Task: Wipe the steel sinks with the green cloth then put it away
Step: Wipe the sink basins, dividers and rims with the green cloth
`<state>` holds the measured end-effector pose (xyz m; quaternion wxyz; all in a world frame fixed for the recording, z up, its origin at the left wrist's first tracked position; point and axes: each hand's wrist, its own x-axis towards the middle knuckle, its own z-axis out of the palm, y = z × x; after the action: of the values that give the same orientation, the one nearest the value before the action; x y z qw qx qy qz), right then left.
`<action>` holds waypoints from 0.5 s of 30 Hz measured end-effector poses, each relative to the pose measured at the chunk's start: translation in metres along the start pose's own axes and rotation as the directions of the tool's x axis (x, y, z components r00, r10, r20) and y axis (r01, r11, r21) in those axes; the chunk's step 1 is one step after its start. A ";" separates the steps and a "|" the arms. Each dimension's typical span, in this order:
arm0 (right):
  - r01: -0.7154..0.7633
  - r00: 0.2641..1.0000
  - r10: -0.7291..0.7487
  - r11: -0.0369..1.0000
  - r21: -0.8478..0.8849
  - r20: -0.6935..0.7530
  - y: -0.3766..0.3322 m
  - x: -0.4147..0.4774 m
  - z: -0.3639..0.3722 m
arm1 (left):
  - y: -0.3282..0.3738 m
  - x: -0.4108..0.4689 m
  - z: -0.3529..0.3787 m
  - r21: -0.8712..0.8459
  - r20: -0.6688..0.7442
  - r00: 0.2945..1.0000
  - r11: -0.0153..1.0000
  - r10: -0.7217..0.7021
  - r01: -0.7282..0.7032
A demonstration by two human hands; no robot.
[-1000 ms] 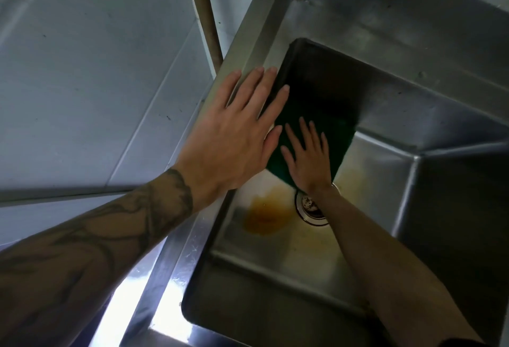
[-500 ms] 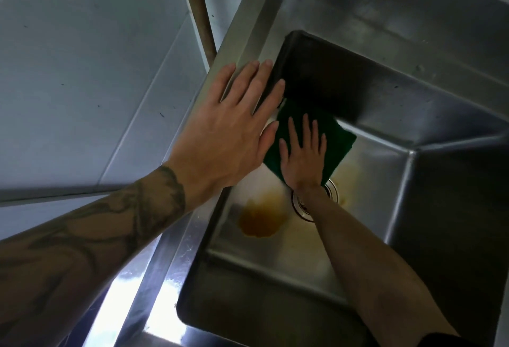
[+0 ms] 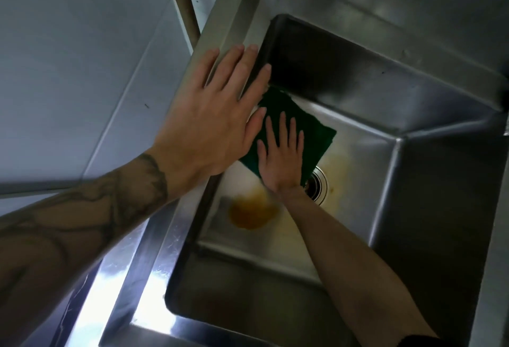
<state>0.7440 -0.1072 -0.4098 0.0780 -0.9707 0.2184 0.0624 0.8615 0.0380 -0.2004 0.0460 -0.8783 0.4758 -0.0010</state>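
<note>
Right hand (image 3: 281, 159) presses the green cloth (image 3: 308, 126) flat on the sink (image 3: 358, 76) floor, fingers spread for wide wiping contact. Left hand (image 3: 212, 115), fingers straight, rests on its edge, probably as a brace.

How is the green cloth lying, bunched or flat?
Spread flat: the green cloth lies square on the sink floor under the right hand.

Your dark green cloth (image 3: 300, 123) lies against the grey steel sink (image 3: 385, 115), an orange-brown stain (image 3: 252, 213) sits on its pale floor, and dark tattoo lines pattern your left forearm (image 3: 91, 217).
</note>
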 end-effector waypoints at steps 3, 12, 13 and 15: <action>0.150 0.988 -0.151 0.988 0.035 0.030 -0.019 -0.036 0.008 | 0.000 0.000 -0.001 -0.001 -0.018 1.000 1.000 -0.004 0.004; 0.097 0.995 -0.097 0.993 0.061 -0.009 0.006 -0.009 0.003 | -0.002 -0.001 0.001 -0.006 -0.007 1.000 1.000 0.002 -0.002; 0.082 0.997 -0.082 0.995 0.047 0.002 0.000 -0.009 0.005 | -0.001 -0.001 0.001 -0.008 -0.008 1.000 1.000 0.003 -0.003; 0.112 0.993 -0.113 0.993 0.032 0.020 -0.005 -0.019 0.008 | -0.001 0.000 0.002 -0.006 -0.012 1.000 1.000 0.000 0.000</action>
<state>0.7280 -0.0935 -0.4143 0.0989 -0.9794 0.1636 0.0649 0.8626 0.0389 -0.2023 0.0404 -0.8784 0.4761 -0.0049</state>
